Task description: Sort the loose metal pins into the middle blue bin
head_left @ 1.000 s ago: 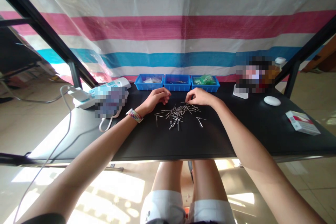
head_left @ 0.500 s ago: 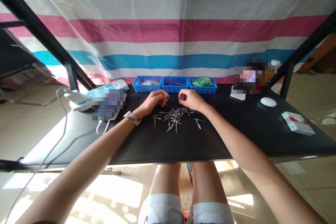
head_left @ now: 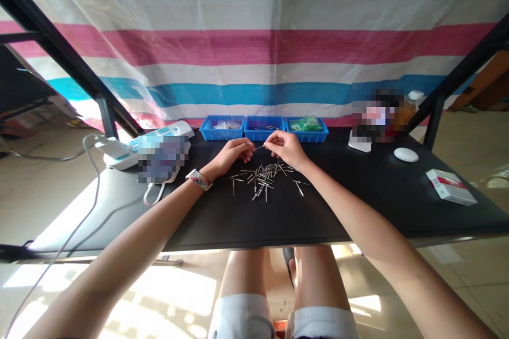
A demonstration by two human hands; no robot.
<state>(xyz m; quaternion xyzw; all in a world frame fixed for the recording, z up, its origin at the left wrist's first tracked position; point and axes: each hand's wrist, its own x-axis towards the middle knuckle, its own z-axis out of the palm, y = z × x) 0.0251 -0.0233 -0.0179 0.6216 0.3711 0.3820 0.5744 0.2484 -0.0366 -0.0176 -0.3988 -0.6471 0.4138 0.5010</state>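
Observation:
A thin metal pin, which looks like a blind rivet, spans the gap between my two hands above the black table. My left hand, with a woven bracelet at its wrist, is closed with the fingertips pinched on one end. The thumb and index finger of my right hand pinch the other end. Just below the hands lies a loose pile of blind rivets, with a few scattered to either side. Behind my hands stand three blue bins: the left bin, the middle bin and the right bin.
Clear bags lie in the left bin, a few rivets in the middle one, green packets in the right one. A power strip with cables lies left. On the right are a white oval object and a small box. Striped sheeting hangs behind.
My right hand has moved slightly left, toward my left hand, and the rivet now shows between them. My left hand has stayed nearly in place.

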